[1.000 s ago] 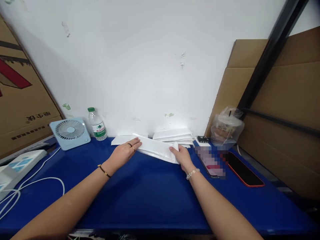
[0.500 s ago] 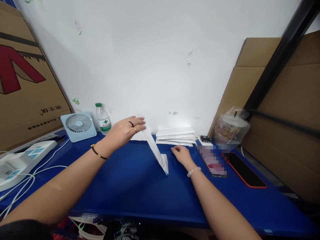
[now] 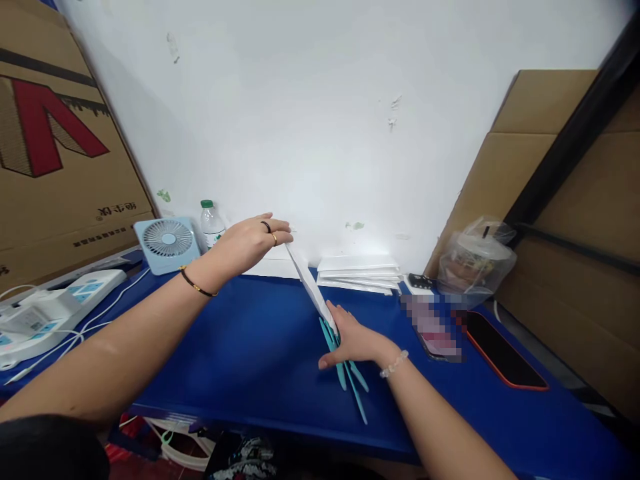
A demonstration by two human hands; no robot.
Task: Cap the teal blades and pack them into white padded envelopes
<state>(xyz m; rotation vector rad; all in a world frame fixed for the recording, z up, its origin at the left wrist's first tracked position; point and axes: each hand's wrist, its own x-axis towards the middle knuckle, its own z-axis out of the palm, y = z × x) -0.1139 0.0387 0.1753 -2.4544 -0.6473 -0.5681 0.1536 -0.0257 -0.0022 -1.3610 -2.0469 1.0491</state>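
- Below and around the right hand (image 3: 353,337), teal pieces (image 3: 356,396) fan out past the packet's lower end; three ends show toward the wearer, but the full number is hidden by the palm.
- Up at the left fingertips, the packet (image 3: 312,287) is pinched by its top end, slanting down to the right fingers; the left hand (image 3: 250,247) has a firm hold.
- The right fingers are spread, thumb well apart from the others; whether a fingertip presses the packet cannot be told.
- As far as shows, this one packet looks opened and at least partly emptied; whether more pieces remain inside is hidden.
- Beyond the right fingertips, near the wall, sits one stack (image 3: 357,275) of white packets, at least four layers, apparently untouched; behind the packet's upper half lies more flat white material (image 3: 273,268), its count unclear.
- To the right of the right fingers are two phones (image 3: 505,353), well apart from the packet.
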